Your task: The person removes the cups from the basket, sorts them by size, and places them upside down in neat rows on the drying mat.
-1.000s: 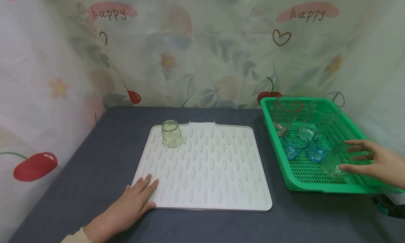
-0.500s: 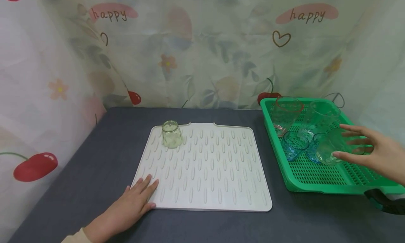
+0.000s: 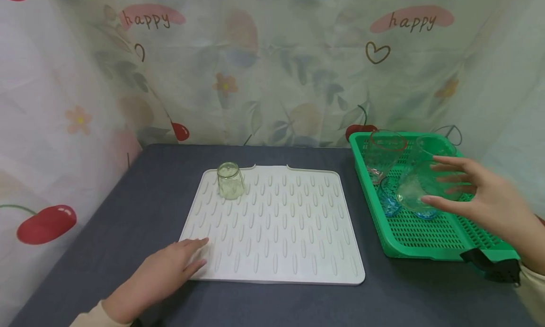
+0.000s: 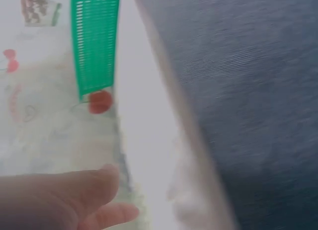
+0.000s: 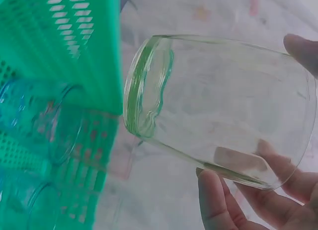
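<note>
My right hand (image 3: 489,194) holds a clear drinking glass (image 5: 213,101), tilted on its side with its base pointing left, above the green basket (image 3: 383,232). In the right wrist view the thumb is on one side of the glass and the fingers on the other. My left hand (image 3: 163,270) hovers low at the near left corner of the white ribbed draining board (image 3: 276,227), its fingers extended and holding nothing. A small greenish glass (image 3: 231,182) stands upside down at the board's far left corner.
Blue glasses (image 3: 387,201) stand in the basket, partly behind the held glass. A tall red-rimmed glass (image 3: 383,152) and another tall clear glass (image 3: 432,147) are at its back. Dark cloth covers the table (image 3: 127,213), and a printed curtain (image 3: 276,71) hangs behind.
My right hand has lifted the clear glass from the basket's right side and moved it left and up. My left hand has risen off the board's corner and shifted slightly.
</note>
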Demonstrator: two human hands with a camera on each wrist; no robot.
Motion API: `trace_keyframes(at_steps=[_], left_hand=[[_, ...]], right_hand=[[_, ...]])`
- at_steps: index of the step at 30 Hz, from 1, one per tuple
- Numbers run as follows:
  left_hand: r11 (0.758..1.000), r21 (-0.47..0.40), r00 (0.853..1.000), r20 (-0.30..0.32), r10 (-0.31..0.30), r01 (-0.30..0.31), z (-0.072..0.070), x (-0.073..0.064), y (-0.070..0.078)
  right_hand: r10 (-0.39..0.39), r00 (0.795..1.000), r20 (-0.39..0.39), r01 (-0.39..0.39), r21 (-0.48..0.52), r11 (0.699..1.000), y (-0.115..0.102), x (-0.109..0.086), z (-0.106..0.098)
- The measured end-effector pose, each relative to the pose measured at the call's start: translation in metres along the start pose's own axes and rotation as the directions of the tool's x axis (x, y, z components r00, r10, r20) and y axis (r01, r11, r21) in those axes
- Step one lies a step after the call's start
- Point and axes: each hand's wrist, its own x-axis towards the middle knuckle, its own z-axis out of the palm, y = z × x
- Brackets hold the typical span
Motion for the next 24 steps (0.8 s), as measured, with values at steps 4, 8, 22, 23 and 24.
trace_keyframes(at_steps=[4,8,22,23,24], left_hand=[[0.999,-0.040,0.998,-0.064,-0.027,0.024,-0.021,0.003,0.009],[0.997,-0.079,0.976,-0.219,-0.008,-0.010,-0.040,0.003,0.021],[0.853,-0.243,0.708,-0.680,0.189,-0.461,-0.060,0.024,0.072],[0.836,-0.266,0.709,-0.678,0.192,-0.481,-0.063,0.027,0.076],[0.817,-0.290,0.712,-0.675,0.195,-0.498,-0.065,0.029,0.081]], right_hand=[[-0.034,0.999,-0.003,0.035,0.033,0.999,-0.015,0.001,0.003],[-0.064,0.998,-0.003,0.063,0.088,0.994,-0.032,0.003,0.007],[-0.295,0.956,-0.009,0.288,0.247,0.925,-0.092,0.007,0.042],[-0.306,0.952,-0.002,0.296,0.252,0.921,-0.095,0.007,0.046],[-0.317,0.949,0.004,0.305,0.259,0.916,-0.097,0.007,0.049]])
